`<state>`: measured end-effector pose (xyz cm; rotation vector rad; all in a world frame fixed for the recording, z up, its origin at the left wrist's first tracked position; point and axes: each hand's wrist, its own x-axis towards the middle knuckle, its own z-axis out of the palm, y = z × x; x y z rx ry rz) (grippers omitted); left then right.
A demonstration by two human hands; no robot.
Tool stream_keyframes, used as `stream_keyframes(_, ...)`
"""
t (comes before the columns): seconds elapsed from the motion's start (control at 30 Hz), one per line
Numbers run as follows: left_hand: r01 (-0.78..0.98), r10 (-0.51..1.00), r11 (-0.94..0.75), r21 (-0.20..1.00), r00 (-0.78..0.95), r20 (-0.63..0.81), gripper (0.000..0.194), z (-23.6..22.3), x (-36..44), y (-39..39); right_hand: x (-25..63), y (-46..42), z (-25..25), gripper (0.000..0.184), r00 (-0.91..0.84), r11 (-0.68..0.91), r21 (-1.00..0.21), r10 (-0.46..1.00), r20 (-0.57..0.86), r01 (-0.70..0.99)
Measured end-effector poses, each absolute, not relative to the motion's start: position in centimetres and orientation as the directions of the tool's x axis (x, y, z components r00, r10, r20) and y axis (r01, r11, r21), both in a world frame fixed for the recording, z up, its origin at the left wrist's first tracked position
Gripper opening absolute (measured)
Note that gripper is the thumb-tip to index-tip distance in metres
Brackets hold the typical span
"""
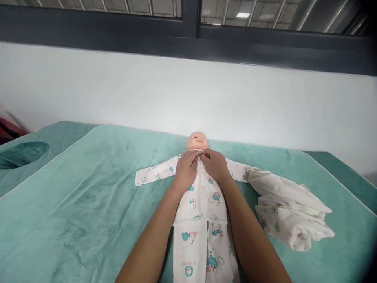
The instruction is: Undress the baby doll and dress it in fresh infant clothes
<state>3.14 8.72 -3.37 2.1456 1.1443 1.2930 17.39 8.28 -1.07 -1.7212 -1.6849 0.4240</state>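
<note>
Closing doll's [197, 140] shirt [191, 202], apparently, near bed's [88, 184] far edge: your left hand [215, 164] and right hand [186, 167], fingers pinching collar [195, 149]; fastening likely needs edges aligned.

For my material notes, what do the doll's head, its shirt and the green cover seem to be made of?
Doll's head: smooth, probably vinyl or plastic, with an even, molded look.
Shirt: matte printed cloth, perhaps cotton; it drapes softly.
Green cover: velvety plush, apparently, from its brushed light-dark streaks.
</note>
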Motion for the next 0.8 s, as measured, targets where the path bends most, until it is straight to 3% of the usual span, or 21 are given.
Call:
stream_keyframes(0.2, 0.434, 0.788, -0.612, 0.661, 0.266, 0.555, 0.041, -3.1, 3.3, 8.7, 18.1, 9.2, -2.2, 0.024, 0.201, 0.132, -0.857, 0.944, 0.262, 0.497)
stream_keyframes(0.37, 0.394, 0.811, -0.583, 0.71, 0.239, 0.534, 0.034, -2.9, 3.1, 8.1, 18.1, 7.6, -2.6, 0.025, 0.372, 0.158, -0.929, 0.884, 0.284, 0.335)
stream_keyframes(0.57, 0.377, 0.814, -0.58, 0.722, 0.307, 0.493, 0.029, -2.9, 1.9, 5.6, 17.6, 3.2, -2.7, 0.024, 0.369, 0.224, -0.891, 0.85, 0.377, 0.394)
stream_keyframes(0.8, 0.393, 0.783, -0.621, 0.678, 0.34, 0.52, 0.031, -3.3, 1.7, 5.5, 17.5, 1.9, -1.3, 0.031, 0.045, 0.227, -0.711, 0.939, 0.342, 0.665)
